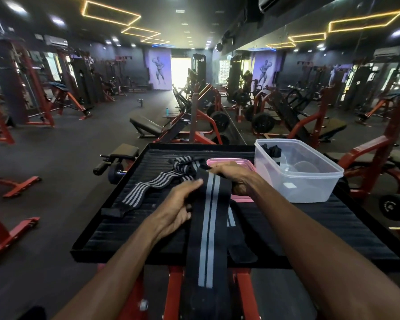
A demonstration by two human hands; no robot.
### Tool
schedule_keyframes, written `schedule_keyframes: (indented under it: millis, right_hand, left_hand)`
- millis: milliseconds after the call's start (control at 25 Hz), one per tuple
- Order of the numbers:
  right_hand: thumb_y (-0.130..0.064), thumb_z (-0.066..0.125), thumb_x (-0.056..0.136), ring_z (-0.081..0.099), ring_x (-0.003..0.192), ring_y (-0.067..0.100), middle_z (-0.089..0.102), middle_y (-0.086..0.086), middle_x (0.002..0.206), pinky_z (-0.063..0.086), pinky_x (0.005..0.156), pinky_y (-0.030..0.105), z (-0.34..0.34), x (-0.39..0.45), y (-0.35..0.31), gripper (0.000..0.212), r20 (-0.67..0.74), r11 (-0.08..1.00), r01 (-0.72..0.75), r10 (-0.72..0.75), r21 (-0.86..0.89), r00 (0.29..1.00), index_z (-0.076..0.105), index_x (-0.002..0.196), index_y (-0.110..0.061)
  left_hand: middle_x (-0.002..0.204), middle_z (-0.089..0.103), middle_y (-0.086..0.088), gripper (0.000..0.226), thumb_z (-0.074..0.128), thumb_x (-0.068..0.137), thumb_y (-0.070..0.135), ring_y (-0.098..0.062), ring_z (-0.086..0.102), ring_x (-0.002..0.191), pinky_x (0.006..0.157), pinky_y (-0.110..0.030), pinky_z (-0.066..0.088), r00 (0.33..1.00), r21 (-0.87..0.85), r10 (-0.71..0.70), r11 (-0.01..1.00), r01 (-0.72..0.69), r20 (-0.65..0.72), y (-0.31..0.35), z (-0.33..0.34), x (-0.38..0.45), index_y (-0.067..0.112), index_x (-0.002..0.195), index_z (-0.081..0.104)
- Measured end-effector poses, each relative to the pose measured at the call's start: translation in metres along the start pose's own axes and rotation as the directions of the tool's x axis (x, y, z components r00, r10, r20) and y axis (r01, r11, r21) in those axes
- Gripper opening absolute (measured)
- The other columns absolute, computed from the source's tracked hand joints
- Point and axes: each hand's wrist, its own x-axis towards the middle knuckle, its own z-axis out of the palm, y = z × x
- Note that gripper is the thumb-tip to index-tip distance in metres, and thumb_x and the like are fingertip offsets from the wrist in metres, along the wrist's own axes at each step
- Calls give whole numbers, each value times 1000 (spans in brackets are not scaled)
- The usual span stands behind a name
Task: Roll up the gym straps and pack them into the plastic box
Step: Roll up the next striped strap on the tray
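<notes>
- Strap, long black elastic with two grey stripes (209,218), ran from black ribbed tray (333,232) off its near edge.
- Left hand (179,205) pinched its left edge; right hand (231,175) clenched its far end.
- Clear plastic box (310,181) stood just right, on tray.
- Second striped strap (146,185) lay loose at left.

Both hands (208,192) grip a black strap (209,227) — clear plastic box (296,172) just beside
</notes>
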Motion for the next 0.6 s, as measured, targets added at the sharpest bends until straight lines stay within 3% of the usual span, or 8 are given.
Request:
schedule_keyframes:
  millis: [80,200,240,320,480,600]
  right_hand:
    - [-2,74,79,70,93,29,76,17,101,55,97,45,6,3,5,15,-3,994,29,-29,-104,1000,77,94,-6]
    - [-4,73,83,68,81,25,75,13,87,57,84,41,16,5,9,7,-89,978,94,-112,-184,990,77,84,-10]
    - [-5,72,84,64,74,24,72,13,83,57,71,38,18,5,11,5,-117,978,103,-126,-184,985,75,83,-9]
    - [-8,70,86,52,57,20,62,14,75,40,45,25,23,2,13,6,-144,977,108,-136,-184,980,69,81,-9]
    - [-6,65,85,49,46,15,59,8,67,29,33,16,26,-3,8,12,-158,984,81,-107,-160,982,61,77,-13]
    - [-19,60,89,43,39,9,53,1,63,22,31,15,26,-10,5,12,-70,993,17,-26,-117,997,64,79,-15]
  left_hand:
    - [116,68,-20,47,62,91,36,-30,65,101,95,-56,50,998,45,9,999,-6,-59,7,2,8,3,125,60]
    - [97,70,-13,39,56,95,30,-27,67,85,83,-53,54,993,143,-37,988,54,-115,9,-3,17,5,124,59]
    - [93,69,-13,34,52,97,27,-25,68,78,76,-50,56,989,161,-54,984,76,-134,12,-6,18,4,122,59]
    - [83,71,-12,24,46,100,18,-22,69,66,62,-40,57,988,175,-72,980,96,-137,16,-11,23,3,111,61]
    - [69,73,-13,27,41,100,6,-21,70,56,53,-31,60,988,182,-131,973,145,-84,18,-13,28,1,87,65]
    - [68,64,-7,25,45,94,13,-17,55,47,52,-31,51,974,404,-167,889,216,-154,15,-16,27,11,82,67]
